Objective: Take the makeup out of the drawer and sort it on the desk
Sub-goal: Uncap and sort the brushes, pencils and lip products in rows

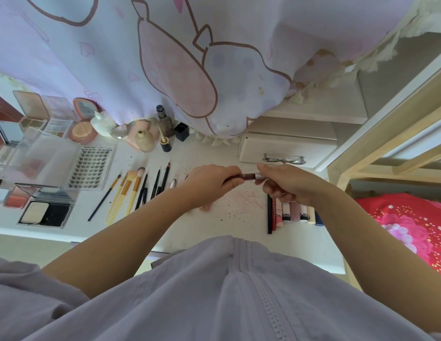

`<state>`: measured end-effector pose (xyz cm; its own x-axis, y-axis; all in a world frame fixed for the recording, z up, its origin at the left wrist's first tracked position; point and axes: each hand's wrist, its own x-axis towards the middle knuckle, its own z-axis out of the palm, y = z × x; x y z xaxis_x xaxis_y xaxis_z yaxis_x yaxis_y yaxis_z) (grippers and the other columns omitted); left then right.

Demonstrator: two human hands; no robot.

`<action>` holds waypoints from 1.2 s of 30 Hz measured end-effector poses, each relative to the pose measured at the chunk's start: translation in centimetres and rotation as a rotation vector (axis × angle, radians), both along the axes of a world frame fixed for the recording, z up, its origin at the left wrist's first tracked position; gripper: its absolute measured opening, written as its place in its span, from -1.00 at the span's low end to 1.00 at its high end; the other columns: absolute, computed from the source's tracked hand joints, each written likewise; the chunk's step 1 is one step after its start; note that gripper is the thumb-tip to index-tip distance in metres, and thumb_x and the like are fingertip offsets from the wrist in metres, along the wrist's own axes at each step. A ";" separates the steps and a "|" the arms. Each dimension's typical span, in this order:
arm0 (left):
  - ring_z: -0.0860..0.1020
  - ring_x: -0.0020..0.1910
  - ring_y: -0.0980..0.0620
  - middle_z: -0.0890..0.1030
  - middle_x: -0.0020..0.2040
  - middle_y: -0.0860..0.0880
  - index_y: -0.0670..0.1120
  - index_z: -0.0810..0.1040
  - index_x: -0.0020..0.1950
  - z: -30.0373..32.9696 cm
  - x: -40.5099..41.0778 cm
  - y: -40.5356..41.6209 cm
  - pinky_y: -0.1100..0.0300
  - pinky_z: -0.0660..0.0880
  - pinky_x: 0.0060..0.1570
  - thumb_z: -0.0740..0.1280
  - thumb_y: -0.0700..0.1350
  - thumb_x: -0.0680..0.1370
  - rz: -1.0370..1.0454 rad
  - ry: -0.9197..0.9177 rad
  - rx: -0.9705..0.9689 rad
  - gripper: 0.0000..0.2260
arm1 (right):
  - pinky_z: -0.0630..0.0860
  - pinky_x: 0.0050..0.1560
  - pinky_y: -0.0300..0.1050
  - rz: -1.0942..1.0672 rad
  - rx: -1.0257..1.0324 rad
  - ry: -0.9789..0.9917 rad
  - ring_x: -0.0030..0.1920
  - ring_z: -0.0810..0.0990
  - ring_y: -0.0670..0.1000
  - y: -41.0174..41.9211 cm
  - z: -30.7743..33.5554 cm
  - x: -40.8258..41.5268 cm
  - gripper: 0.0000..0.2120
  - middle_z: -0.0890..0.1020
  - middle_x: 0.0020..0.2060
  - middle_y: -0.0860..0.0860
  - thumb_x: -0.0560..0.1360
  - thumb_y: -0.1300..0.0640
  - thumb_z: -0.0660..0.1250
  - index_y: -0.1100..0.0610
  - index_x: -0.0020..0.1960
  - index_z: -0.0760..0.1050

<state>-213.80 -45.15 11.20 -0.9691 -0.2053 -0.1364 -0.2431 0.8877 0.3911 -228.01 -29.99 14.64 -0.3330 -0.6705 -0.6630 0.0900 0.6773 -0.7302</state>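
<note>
Both hands met above the middle of the white table (214,225). The left hand (209,183) was curled round the dark red barrel of a lip pencil (241,177), which lay level between the two hands. The right hand (285,183) pinched the pencil's silver end between thumb and fingers.

Under the right wrist, a row of lip products (288,214) lay side by side on the table, partly hidden by the hand. To the left of the hands, brushes (127,193) and dark pencils (155,185) lay in a fanned row. A lash tray (91,168) lay further left, with a clear box (34,156) beside it. Compacts (45,214) sat near the front left edge. Open palettes (45,116) and a pink compact (82,129) stood at the back left, next to several bottles (145,140).

Behind the hands, the small white drawer (285,150) had a lash curler (283,159) against its front. A printed curtain (189,57) hung over the back of the table. Red and dark flecks marked the tabletop near the hands.
</note>
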 end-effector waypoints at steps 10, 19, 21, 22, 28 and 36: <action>0.42 -0.42 0.16 0.46 -0.39 0.09 0.11 0.44 0.02 -0.6 0.3 -0.5 0.21 0.31 -0.44 0.07 0.14 0.60 0.000 0.019 0.010 -0.80 | 0.23 -0.52 -0.31 0.013 0.007 0.038 -0.48 0.34 -0.13 0.4 0.4 -0.2 -0.70 0.47 -0.41 -0.04 0.61 -0.04 0.16 0.15 -0.03 0.53; 0.43 -0.41 0.14 0.48 -0.37 0.10 0.12 0.42 0.00 -0.7 0.9 -0.9 0.24 0.28 -0.45 0.08 0.14 0.60 0.011 0.031 0.015 -0.81 | 0.34 -0.40 -0.28 0.040 -0.009 0.060 -0.40 0.44 -0.13 0.4 0.5 -0.5 -0.72 0.56 -0.36 -0.04 0.58 -0.05 0.21 0.12 -0.01 0.58; 0.45 -0.40 0.11 0.49 -0.36 0.09 0.11 0.44 0.03 -0.8 1.0 -1.0 0.23 0.31 -0.44 0.08 0.14 0.60 0.003 0.006 0.006 -0.80 | 0.34 -0.38 -0.29 0.086 -0.027 0.095 -0.38 0.42 -0.13 0.5 0.5 -0.5 -0.79 0.54 -0.37 -0.05 0.58 0.03 0.23 0.13 -0.04 0.57; 0.46 -0.40 0.11 0.49 -0.37 0.08 0.11 0.44 0.04 -0.8 1.0 -1.0 0.22 0.34 -0.43 0.08 0.14 0.60 0.000 -0.006 0.010 -0.80 | 0.37 -0.34 -0.28 0.099 -0.040 0.091 -0.34 0.45 -0.12 0.5 0.5 -0.6 -0.85 0.56 -0.33 -0.05 0.57 0.07 0.27 0.12 -0.04 0.56; 0.43 -0.42 0.13 0.45 -0.39 0.10 0.10 0.43 0.03 -0.7 0.6 -0.5 0.17 0.39 -0.40 0.08 0.14 0.60 -0.019 0.004 0.011 -0.80 | 0.32 -0.48 -0.33 0.086 -0.009 0.072 -0.47 0.41 -0.15 0.4 0.4 -0.7 -0.69 0.55 -0.42 -0.05 0.59 -0.04 0.18 0.14 -0.04 0.60; 0.47 -0.37 0.12 0.50 -0.33 0.09 0.11 0.43 0.09 -1.2 1.3 -2.4 0.18 0.42 -0.36 0.05 0.12 0.62 -0.015 -0.074 -0.009 -0.79 | 0.41 -0.28 -0.25 0.086 0.057 0.151 -0.29 0.53 -0.13 2.8 0.5 -3.2 -0.92 0.62 -0.27 -0.04 0.56 0.10 0.29 0.11 -0.06 0.49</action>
<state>-212.47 -47.57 9.96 -0.9595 -0.1920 -0.2062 -0.2574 0.8950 0.3644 -231.19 -27.16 15.14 -0.3742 -0.6636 -0.6478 -0.0779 0.7186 -0.6911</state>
